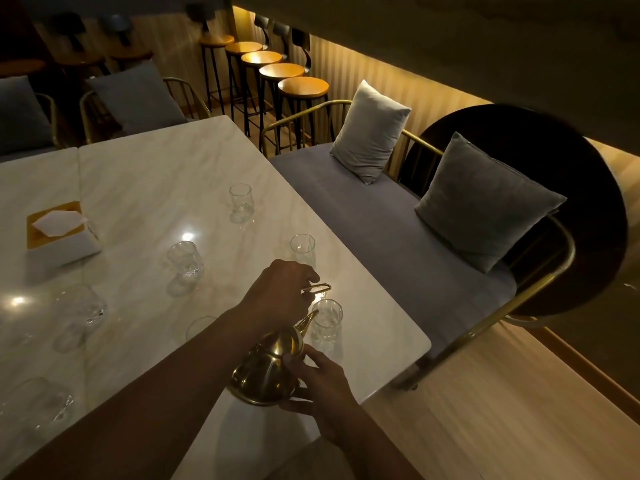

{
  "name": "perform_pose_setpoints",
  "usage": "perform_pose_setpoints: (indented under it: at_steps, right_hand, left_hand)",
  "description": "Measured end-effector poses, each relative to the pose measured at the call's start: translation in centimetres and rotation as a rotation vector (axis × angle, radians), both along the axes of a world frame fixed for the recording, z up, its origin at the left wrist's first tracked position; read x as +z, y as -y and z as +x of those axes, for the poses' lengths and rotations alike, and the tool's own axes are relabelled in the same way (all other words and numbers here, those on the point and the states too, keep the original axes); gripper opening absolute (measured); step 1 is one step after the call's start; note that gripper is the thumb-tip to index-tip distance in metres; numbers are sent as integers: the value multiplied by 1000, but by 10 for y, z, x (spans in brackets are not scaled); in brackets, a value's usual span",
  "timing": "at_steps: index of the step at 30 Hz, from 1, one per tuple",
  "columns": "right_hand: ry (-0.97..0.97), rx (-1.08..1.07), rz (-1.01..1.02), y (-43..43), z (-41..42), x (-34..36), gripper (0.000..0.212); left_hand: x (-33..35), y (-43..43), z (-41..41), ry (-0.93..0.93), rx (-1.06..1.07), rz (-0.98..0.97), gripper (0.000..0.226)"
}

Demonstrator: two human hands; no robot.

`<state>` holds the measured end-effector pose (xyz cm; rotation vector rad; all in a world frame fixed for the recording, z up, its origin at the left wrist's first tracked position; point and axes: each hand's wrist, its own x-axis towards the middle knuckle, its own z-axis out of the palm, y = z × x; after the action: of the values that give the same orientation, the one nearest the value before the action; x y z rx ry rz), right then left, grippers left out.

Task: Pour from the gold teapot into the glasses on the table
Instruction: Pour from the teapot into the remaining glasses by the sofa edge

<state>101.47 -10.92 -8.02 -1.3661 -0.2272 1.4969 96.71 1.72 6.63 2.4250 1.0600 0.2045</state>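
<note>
The gold teapot [266, 368] is tilted over the near right part of the white marble table [145, 174], its spout resting at the rim of a clear glass [326, 322]. My left hand [280, 292] is closed on the teapot's thin gold handle above the pot. My right hand [320, 379] holds the pot's body and base from the right. Several other clear glasses stand on the table, among them a far glass [241, 202], one [302, 249] just beyond my left hand and one [185, 261] in the middle. Another glass [199, 327] is partly hidden behind my left forearm.
A white tissue box [59, 237] sits at the table's left. A grey bench [381, 216] with a gold metal frame and two cushions runs along the table's right side. Bar stools [303, 88] line the wall behind. More chairs stand at the far left.
</note>
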Motion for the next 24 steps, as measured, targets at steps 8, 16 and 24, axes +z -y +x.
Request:
perform_pose_setpoints:
  at_steps: [8, 16, 24]
  right_hand:
    - [38, 22, 14, 0, 0, 2, 71]
    - [60, 13, -1, 0, 2, 5, 89]
    - [166, 59, 60, -4, 25, 15, 72]
  left_hand:
    - [3, 2, -9, 2, 14, -20, 38]
    - [5, 4, -20, 3, 47, -101, 38]
    - [16, 8, -22, 39, 146, -191, 39]
